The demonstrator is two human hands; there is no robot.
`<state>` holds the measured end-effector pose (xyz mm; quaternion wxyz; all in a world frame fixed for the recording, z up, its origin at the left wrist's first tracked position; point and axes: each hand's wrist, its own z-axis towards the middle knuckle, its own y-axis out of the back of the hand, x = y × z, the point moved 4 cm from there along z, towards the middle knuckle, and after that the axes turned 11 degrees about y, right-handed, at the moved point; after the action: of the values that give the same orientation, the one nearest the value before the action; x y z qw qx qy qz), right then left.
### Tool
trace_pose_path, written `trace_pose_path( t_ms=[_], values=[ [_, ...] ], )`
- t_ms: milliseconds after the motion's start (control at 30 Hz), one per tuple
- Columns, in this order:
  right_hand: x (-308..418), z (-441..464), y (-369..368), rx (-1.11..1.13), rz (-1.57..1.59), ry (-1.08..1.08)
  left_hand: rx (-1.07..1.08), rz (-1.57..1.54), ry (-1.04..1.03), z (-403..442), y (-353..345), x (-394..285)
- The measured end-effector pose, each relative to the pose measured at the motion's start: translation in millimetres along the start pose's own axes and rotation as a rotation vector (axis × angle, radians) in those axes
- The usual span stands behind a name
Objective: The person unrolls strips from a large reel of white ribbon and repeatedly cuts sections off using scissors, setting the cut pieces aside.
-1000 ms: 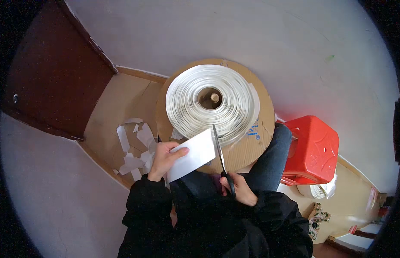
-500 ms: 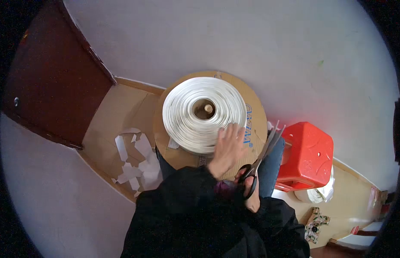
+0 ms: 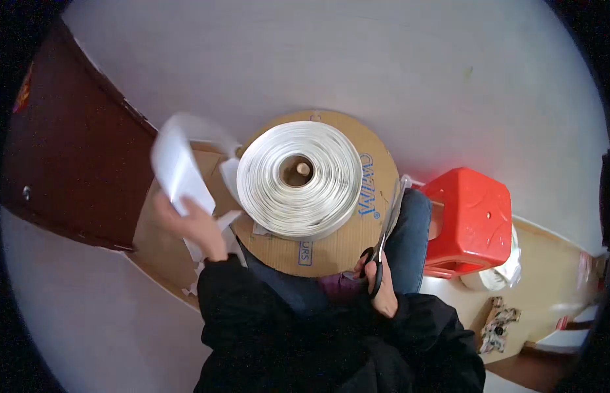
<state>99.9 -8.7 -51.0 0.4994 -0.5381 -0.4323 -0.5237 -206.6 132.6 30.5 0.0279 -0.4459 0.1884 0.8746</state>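
Observation:
A white roll (image 3: 341,164) of wound strip lies on a round cardboard disc (image 3: 331,255) over my lap. At the left, my left hand (image 3: 193,226) is closed on a white strip (image 3: 177,164), blurred by motion. This strip arches up and curves back toward the roll's left side. My right hand (image 3: 383,291) holds black-handled scissors (image 3: 386,226) by their handles, to the right of the roll, with the blades pointing up over the disc's right edge.
White paper scraps (image 3: 195,278) lie on the floor at the left, near a dark brown door (image 3: 82,144). On the right stands a red stool (image 3: 478,216), with another white roll (image 3: 485,280) behind it and a patterned item (image 3: 498,325) below. A pale wall (image 3: 397,72) rises beyond.
My left hand has moved from the held white piece to the roll, then left, now with a strip. The scissors have swung right and upward. The piece held earlier is no longer in that hand.

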Motion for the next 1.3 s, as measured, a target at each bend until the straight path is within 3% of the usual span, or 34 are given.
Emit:
trace_pose_path(
  t_ms=[33, 67, 133, 200, 233, 300, 367, 400, 467, 533, 567, 633, 667, 700, 767, 800, 867, 900, 967, 1067, 1133, 1200, 1300],
  values=[
    [-2, 0, -3, -0.003, 0.016, -0.005, -0.169, 0.114, -0.008, 8, 11, 12],
    [-4, 0, -6, 0.0, 0.028, -0.009, -0.166, 0.114, -0.016, 3, 17, 11],
    [-7, 2, -7, 0.022, 0.037, -0.014, 0.095, 0.337, -0.303, -20, 12, -2],
    [-7, 2, -6, 0.027, 0.031, -0.016, 0.675, 0.531, -0.43, -50, -1, -16],
    [-8, 1, -5, 0.025, 0.03, -0.017, 0.802, 0.784, -0.559, -64, -7, -10],
    [-7, 2, -4, 0.017, 0.033, -0.011, 1.328, 0.787, -0.483, -92, -11, -1],
    [-3, 7, -2, 0.004, 0.046, -0.01, 1.32, 0.385, -0.72, -131, -6, 1],
    [-1, 6, -2, -0.012, 0.063, -0.022, 1.321, 0.386, -0.717, -145, -5, -11],
    [1, 5, -2, -0.033, 0.097, -0.049, 1.566, 0.505, -0.454, -171, -4, -23],
    [0, 10, -1, -0.023, 0.075, -0.041, 1.433, 0.032, -0.25, -160, -10, -26],
    [-2, 9, 1, -0.026, 0.057, -0.038, 1.436, -0.094, -0.049, -140, -9, -32],
    [-5, 3, 5, -0.04, 0.024, -0.045, 1.069, -0.33, 0.268, -92, -4, -20],
    [-6, 2, 5, -0.048, 0.029, -0.046, 0.782, -0.463, 0.388, -66, 1, -16],
    [-7, 2, 4, -0.044, 0.036, -0.055, 0.664, -0.25, 0.394, -37, 12, 0],
    [-8, 4, 2, -0.034, 0.053, -0.07, 0.377, -0.223, 0.256, -4, 25, 15],
    [-9, 4, 2, -0.029, 0.06, -0.077, 0.172, 0.134, 0.035, 5, 27, 36],
    [-11, 2, 1, -0.036, 0.051, -0.075, -0.012, 0.383, -0.149, -2, 25, 39],
    [-13, 1, 1, -0.032, 0.037, -0.073, -0.013, 0.384, -0.147, -8, 27, 27],
    [-15, 1, 0, -0.014, 0.003, -0.069, 0.621, 0.724, -0.354, -41, 7, -6],
    [-8, 5, -1, -0.01, 0.033, -0.057, 0.926, 0.733, -0.712, -81, -15, 33],
    [-5, 5, 1, -0.022, 0.065, -0.052, 1.347, 0.771, -0.606, -103, -16, 16],
    [-6, 5, 2, -0.023, 0.055, -0.063, 1.546, 0.519, -0.451, -123, -8, 4],
    [-7, 6, 2, -0.03, 0.038, -0.083, 1.453, 0.399, -0.571, -132, 5, -16]
  ],
)
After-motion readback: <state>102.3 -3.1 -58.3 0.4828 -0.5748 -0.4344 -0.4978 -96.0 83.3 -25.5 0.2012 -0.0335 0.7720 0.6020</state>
